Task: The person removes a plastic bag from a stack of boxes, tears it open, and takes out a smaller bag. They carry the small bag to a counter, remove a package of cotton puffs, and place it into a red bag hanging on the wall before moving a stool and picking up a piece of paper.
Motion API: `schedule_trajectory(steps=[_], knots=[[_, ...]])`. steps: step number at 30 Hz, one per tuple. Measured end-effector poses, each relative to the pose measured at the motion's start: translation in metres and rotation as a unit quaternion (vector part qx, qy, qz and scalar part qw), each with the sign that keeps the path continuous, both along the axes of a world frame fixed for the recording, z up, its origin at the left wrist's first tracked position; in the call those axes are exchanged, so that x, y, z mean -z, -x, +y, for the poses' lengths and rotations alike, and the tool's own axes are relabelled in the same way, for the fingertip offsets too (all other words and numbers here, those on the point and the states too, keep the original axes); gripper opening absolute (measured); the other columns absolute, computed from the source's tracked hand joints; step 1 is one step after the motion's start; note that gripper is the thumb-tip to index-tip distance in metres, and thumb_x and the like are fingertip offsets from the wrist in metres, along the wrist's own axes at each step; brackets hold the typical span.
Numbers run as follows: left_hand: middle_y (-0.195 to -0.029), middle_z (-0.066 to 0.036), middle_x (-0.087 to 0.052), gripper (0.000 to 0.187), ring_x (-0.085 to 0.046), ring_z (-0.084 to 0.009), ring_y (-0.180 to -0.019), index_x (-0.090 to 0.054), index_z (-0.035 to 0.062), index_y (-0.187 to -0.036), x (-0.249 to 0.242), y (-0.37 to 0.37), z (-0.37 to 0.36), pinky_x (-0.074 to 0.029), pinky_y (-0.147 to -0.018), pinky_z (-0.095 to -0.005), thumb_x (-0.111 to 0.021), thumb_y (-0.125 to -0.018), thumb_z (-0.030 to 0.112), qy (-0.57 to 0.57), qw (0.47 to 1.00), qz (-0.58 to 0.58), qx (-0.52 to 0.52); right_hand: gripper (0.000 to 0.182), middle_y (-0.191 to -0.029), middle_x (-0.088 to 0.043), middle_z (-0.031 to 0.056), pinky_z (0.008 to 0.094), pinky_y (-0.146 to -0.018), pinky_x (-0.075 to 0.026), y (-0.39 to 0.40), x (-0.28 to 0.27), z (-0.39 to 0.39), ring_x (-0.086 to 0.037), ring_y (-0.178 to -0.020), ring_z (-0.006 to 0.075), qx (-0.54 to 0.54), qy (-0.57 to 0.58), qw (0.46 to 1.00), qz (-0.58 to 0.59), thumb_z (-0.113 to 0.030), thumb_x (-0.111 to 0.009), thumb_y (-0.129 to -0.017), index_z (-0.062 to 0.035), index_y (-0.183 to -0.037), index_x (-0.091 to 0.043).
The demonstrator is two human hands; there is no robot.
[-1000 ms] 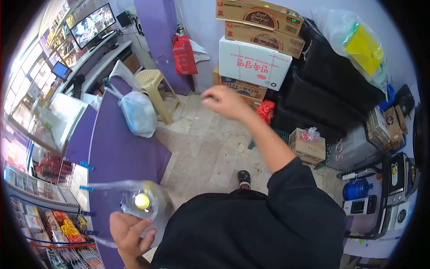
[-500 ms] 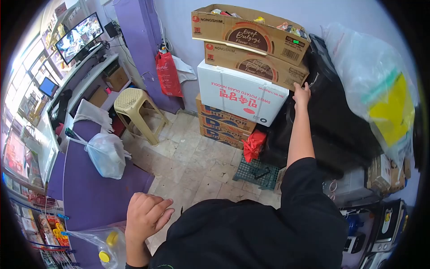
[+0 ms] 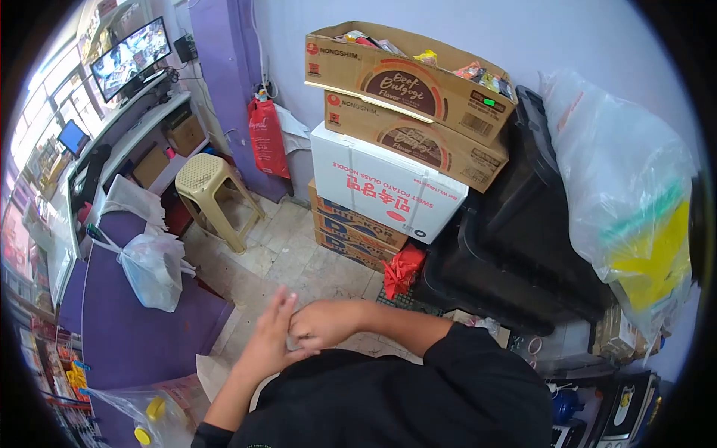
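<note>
Clock positions are read from the hands. At 11 o'clock, far left, a monitor (image 3: 132, 57) is lit. At 8 o'clock, a clear plastic bag (image 3: 173, 412) containing yellow-capped bottles is located against the purple counter (image 3: 138, 340), which lies at 9 o'clock. A knotted white plastic bag (image 3: 154, 272) is positioned at 10 o'clock. A beige stool (image 3: 203, 179) stands upright at 11 o'clock; a red bag (image 3: 267, 138) hangs just before 12 o'clock.

The left hand (image 3: 270, 342) is at the centre, just ahead of the black shirt (image 3: 403, 399), with fingers extended toward 1 o'clock. The right hand (image 3: 323, 324) contacts it at 3 o'clock, fingers bent inward; whether they are fully closed, or whether anything lies between the hands, cannot be told.

At 1 o'clock, a white carton (image 3: 385, 179) rests below two brown cartons (image 3: 403, 86); the top one has packets inside. At 2 o'clock are a red plastic bundle (image 3: 402, 272), black containers (image 3: 515, 257) and a large translucent bag (image 3: 612, 157).
</note>
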State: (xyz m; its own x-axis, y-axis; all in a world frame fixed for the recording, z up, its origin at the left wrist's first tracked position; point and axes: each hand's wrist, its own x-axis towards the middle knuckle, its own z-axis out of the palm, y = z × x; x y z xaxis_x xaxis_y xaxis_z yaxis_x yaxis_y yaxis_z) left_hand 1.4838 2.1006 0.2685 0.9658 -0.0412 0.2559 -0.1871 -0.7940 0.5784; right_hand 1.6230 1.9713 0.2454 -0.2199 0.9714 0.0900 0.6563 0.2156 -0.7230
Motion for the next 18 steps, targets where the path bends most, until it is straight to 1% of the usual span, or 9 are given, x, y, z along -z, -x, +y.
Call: schedule_trajectory(steps=[1, 2, 5, 7, 10, 11, 12, 15, 18], knots=[[-0.124, -0.023, -0.05, 0.08, -0.053, -0.0376, -0.111, -0.03, 0.006, -0.139, 0.01, 0.003, 0.001, -0.043, -0.091, -0.0407, -0.074, -0.072, 0.011, 0.095, 0.994, 0.054, 0.012, 0.013, -0.085, -0.061, 0.0138, 0.0401, -0.073, -0.047, 0.004, -0.004, 0.004, -0.059, -0.082, 0.0311, -0.007, 0.0, 1.0, 0.001, -0.014, -0.057, -0.077, -0.0046, -0.085, -0.063], [-0.124, -0.023, -0.05, 0.08, -0.053, -0.0376, -0.111, -0.03, 0.006, -0.139, 0.016, 0.008, 0.001, -0.043, -0.091, -0.0407, -0.074, -0.072, 0.011, 0.095, 0.994, 0.054, 0.006, 0.013, -0.085, -0.061, 0.0146, 0.0394, -0.072, -0.047, 0.007, -0.007, 0.006, -0.059, -0.082, 0.0317, 0.034, -0.03, 0.998, 0.044, -0.012, -0.057, -0.074, -0.0041, -0.082, -0.063], [-0.108, -0.022, -0.059, 0.064, -0.061, -0.0358, -0.096, -0.032, 0.005, -0.138, 0.025, 0.022, 0.001, -0.048, -0.083, -0.0358, -0.062, -0.082, 0.003, 0.237, 0.964, 0.068, -0.096, 0.014, -0.084, -0.061, 0.0149, 0.0383, -0.073, -0.048, 0.018, -0.012, 0.014, -0.059, -0.082, 0.0324, 0.093, -0.103, 0.985, 0.104, -0.009, -0.057, -0.071, -0.0033, -0.082, -0.063], [-0.094, -0.019, -0.063, 0.05, -0.064, -0.0337, -0.087, -0.035, 0.0043, -0.135, 0.023, 0.033, 0.007, -0.049, -0.077, -0.0334, -0.053, -0.088, 0.003, 0.215, 0.97, 0.039, -0.107, 0.015, -0.085, -0.061, 0.0144, 0.0379, -0.074, -0.048, 0.026, -0.011, 0.019, -0.059, -0.082, 0.0324, 0.104, -0.147, 0.976, 0.12, -0.007, -0.056, -0.071, -0.0031, -0.084, -0.063], [-0.094, -0.019, -0.063, 0.042, -0.064, -0.0318, -0.086, -0.041, 0.0043, -0.13, 0.021, 0.056, 0.023, -0.049, -0.073, -0.0349, -0.051, -0.09, 0.005, 0.158, 0.969, 0.099, -0.162, 0.027, -0.091, -0.061, 0.0118, 0.0368, -0.074, -0.049, 0.039, -0.011, 0.029, -0.059, -0.085, 0.0297, 0.077, -0.158, 0.978, 0.114, -0.003, -0.055, -0.072, -0.0039, -0.098, -0.059], [-0.089, -0.018, -0.062, 0.03, -0.063, -0.0338, -0.078, -0.049, 0.0029, -0.117, 0.019, 0.058, 0.024, -0.049, -0.066, -0.0391, -0.053, -0.088, 0.009, 0.121, 0.981, 0.006, -0.15, 0.029, -0.095, -0.061, 0.0114, 0.0358, -0.075, -0.05, 0.044, -0.014, 0.033, -0.06, -0.086, 0.028, 0.084, -0.132, 0.976, 0.154, -0.004, -0.056, -0.074, -0.0045, -0.103, -0.057], [-0.089, -0.018, -0.062, 0.03, -0.063, -0.0338, -0.078, -0.049, 0.0029, -0.117, 0.019, 0.067, 0.029, -0.049, -0.066, -0.0391, -0.053, -0.088, 0.009, 0.121, 0.981, 0.008, -0.154, 0.032, -0.098, -0.061, 0.011, 0.0347, -0.076, -0.051, 0.05, -0.016, 0.036, -0.061, -0.088, 0.0262, 0.091, -0.105, 0.971, 0.194, -0.005, -0.057, -0.075, -0.0051, -0.107, -0.055], [-0.077, -0.018, -0.055, 0.015, -0.057, -0.0389, -0.071, -0.051, 0.0027, -0.095, 0.012, 0.096, 0.047, -0.045, -0.06, -0.0451, -0.058, -0.082, 0.007, -0.068, 0.982, 0.018, -0.176, 0.03, -0.101, -0.063, 0.011, 0.0334, -0.075, -0.051, 0.07, -0.024, 0.045, -0.062, -0.091, 0.0213, 0.103, -0.013, 0.97, 0.22, -0.011, -0.057, -0.081, -0.0044, -0.11, -0.053], [-0.078, -0.017, -0.056, 0.017, -0.057, -0.038, -0.073, -0.052, 0.0022, -0.096, 0.001, 0.126, 0.067, -0.045, -0.062, -0.0442, -0.058, -0.081, 0.006, -0.089, 0.98, 0.012, -0.176, 0.028, -0.099, -0.065, 0.0115, 0.0315, -0.074, -0.051, 0.085, -0.035, 0.052, -0.063, -0.09, 0.0178, 0.146, 0.019, 0.946, 0.29, -0.017, -0.059, -0.085, -0.0032, -0.109, -0.054]])
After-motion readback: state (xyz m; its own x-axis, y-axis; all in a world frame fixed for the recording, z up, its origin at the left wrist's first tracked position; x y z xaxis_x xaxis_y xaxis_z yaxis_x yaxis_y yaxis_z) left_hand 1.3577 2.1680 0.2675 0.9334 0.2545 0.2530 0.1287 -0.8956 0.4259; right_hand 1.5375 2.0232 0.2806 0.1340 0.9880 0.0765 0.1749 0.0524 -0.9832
